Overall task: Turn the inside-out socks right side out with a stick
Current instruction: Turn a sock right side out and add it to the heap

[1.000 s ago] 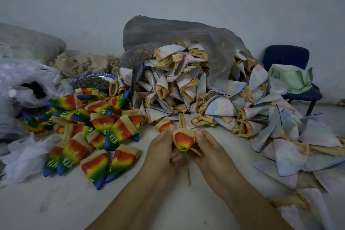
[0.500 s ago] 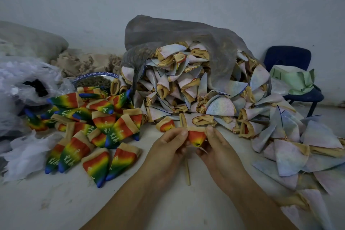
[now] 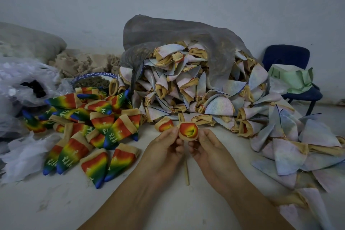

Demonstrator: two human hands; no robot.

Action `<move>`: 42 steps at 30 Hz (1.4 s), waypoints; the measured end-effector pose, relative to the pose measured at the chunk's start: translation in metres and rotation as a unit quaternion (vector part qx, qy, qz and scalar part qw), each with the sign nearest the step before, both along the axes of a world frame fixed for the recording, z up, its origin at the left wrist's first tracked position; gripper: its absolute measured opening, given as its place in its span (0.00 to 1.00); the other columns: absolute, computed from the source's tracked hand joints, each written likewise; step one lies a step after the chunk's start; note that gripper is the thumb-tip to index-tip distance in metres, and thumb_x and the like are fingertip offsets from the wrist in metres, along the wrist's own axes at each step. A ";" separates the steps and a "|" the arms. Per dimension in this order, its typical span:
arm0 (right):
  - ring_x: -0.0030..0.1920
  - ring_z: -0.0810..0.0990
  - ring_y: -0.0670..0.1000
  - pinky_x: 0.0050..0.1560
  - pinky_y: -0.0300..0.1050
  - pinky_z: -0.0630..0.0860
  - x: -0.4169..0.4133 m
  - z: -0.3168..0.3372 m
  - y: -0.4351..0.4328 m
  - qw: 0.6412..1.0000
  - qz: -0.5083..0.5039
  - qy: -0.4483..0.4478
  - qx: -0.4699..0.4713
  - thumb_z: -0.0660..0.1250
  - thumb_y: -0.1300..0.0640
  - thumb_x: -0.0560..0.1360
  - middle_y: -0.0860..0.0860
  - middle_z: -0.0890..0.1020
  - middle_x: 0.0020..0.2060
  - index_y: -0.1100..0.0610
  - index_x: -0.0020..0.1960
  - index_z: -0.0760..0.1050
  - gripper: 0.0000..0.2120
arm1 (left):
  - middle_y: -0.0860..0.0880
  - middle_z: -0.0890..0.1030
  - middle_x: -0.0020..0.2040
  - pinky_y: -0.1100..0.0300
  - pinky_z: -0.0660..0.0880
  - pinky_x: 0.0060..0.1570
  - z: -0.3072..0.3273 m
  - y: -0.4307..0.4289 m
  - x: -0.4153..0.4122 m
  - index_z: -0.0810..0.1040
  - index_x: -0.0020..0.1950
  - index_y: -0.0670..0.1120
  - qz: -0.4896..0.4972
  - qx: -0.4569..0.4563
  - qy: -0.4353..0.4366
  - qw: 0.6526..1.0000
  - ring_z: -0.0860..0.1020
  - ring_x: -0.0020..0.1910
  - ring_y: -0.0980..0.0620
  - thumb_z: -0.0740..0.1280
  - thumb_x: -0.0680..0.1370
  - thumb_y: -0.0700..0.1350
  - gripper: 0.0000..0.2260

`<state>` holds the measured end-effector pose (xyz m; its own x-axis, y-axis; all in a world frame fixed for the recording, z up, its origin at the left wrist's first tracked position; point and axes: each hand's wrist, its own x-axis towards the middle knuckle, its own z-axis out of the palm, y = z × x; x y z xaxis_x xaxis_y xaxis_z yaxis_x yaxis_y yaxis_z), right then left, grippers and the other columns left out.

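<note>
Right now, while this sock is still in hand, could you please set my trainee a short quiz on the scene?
1. True or false: the left hand and the right hand both pinch the sock with their fingers.
2. The pile of rainbow socks lies: A) to the person's left, B) to the person's right, C) on a chair.
3. What thin thing shows below the sock, between the two hands?

Key: 1 true; 2 A; 3 the stick.
</note>
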<state>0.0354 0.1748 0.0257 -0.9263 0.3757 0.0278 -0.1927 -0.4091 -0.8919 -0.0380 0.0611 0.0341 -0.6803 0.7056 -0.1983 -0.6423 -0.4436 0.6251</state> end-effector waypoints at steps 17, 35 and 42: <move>0.53 0.80 0.51 0.57 0.48 0.76 0.001 0.000 0.007 0.986 -0.080 -0.084 0.116 0.59 0.49 0.80 0.52 0.83 0.50 0.52 0.56 0.78 0.13 | 0.81 0.62 0.63 0.75 0.62 0.63 -0.001 -0.005 0.006 0.64 0.66 0.73 0.055 -0.281 0.592 0.753 0.60 0.67 0.75 0.66 0.78 0.59 0.20; 0.46 0.72 0.46 0.41 0.39 0.66 -0.014 0.011 0.029 0.768 -0.228 -0.115 0.588 0.60 0.53 0.80 0.41 0.74 0.41 0.49 0.45 0.73 0.06 | 0.50 0.76 0.51 0.57 0.68 0.44 -0.013 -0.003 -0.021 0.75 0.59 0.51 0.146 -0.448 0.454 0.756 0.75 0.50 0.51 0.59 0.78 0.64 0.20; 0.60 0.69 0.54 0.49 0.46 0.68 -0.054 0.003 0.067 0.515 -0.174 -0.172 0.822 0.56 0.62 0.78 0.50 0.74 0.61 0.50 0.69 0.68 0.21 | 0.52 0.68 0.54 0.56 0.65 0.53 -0.020 -0.005 -0.025 0.70 0.56 0.50 0.110 -0.491 0.478 0.720 0.67 0.58 0.51 0.55 0.78 0.65 0.20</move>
